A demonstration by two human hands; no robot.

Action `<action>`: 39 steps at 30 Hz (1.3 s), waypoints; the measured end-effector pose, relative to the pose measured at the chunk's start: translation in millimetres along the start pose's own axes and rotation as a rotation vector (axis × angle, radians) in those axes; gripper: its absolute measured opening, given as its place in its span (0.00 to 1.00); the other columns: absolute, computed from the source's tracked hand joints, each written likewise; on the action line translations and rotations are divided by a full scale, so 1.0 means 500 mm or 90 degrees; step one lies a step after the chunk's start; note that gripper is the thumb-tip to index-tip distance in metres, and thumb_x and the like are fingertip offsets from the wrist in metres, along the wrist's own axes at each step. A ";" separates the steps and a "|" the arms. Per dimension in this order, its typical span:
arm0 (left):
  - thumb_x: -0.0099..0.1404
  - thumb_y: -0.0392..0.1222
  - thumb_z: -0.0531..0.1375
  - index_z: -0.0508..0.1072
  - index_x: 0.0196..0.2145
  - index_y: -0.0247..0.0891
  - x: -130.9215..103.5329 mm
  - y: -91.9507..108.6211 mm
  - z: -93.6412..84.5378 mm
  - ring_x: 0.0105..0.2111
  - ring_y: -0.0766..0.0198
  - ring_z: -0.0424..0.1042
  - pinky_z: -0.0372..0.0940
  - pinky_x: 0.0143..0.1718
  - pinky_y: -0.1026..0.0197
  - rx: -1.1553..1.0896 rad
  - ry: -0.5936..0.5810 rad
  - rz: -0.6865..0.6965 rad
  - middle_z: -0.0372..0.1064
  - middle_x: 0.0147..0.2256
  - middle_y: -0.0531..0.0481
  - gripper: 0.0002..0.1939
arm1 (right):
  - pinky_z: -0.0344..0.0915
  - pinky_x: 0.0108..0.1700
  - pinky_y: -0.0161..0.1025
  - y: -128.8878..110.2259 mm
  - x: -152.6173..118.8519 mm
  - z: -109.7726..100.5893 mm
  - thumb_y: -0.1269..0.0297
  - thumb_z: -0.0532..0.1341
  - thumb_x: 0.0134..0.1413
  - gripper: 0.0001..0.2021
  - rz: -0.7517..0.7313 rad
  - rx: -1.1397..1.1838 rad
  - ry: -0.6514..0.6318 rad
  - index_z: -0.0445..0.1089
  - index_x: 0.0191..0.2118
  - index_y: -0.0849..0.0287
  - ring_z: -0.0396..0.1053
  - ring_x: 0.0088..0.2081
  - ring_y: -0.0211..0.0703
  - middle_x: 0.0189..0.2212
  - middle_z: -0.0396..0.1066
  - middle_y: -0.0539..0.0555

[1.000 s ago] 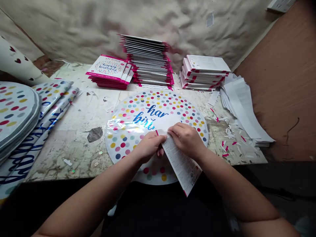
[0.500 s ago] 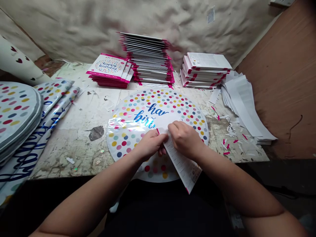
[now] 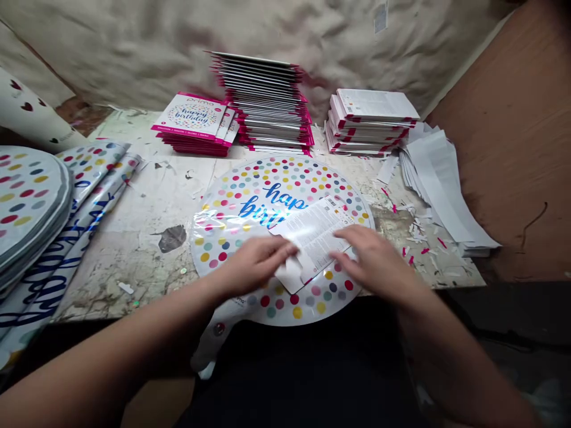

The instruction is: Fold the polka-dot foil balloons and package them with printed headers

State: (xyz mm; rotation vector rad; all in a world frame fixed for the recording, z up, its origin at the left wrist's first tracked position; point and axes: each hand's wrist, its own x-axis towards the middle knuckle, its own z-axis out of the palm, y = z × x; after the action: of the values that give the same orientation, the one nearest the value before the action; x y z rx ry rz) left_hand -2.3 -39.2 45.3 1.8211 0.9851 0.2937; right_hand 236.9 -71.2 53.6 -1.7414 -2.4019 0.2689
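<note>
A big round foil (image 3: 250,184) lies flat on the bench (image 3: 138,196). It has lots of coloured dots and shiny blue writing. Its white tail (image 3: 209,348) hangs off the near left side.

A white card (image 3: 319,232) is on top of the round foil, a bit right of its middle. It sits at a slant and hides part of the blue words. Small print covers a lot of it.

The left hand (image 3: 254,264) is over the near left part of the round foil, at the card's left end. Its thumb and fingers are close together, but they are blurry, so I cannot tell if they pinch the card. The right hand (image 3: 377,261) is over the round foil's right side. Its fingers are spread wide apart by the card's right edge and have hold of nothing.

Behind the round foil are a low pile of pink and white packs (image 3: 191,122), a tall stack (image 3: 267,101) with pink edges, and some white packs (image 3: 372,122). Right of the round foil are long white papers (image 3: 439,184) and tiny scraps (image 3: 417,229). Left of it are more dotted round foils (image 3: 27,196) in a pile and folded foils (image 3: 66,261).
</note>
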 end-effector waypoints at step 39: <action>0.65 0.38 0.51 0.69 0.39 0.36 0.049 -0.078 0.074 0.35 0.60 0.69 0.64 0.36 0.59 0.439 0.137 0.180 0.70 0.35 0.46 0.09 | 0.64 0.37 0.38 -0.034 0.036 0.124 0.68 0.57 0.55 0.06 -0.029 0.178 -0.039 0.67 0.39 0.57 0.66 0.36 0.42 0.35 0.68 0.53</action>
State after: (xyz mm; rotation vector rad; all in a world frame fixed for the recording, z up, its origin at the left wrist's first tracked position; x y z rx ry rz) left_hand 16.1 -39.0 -11.1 2.6110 1.0527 0.3545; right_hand 201.2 -62.3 -2.2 -1.5730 -2.3081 0.6273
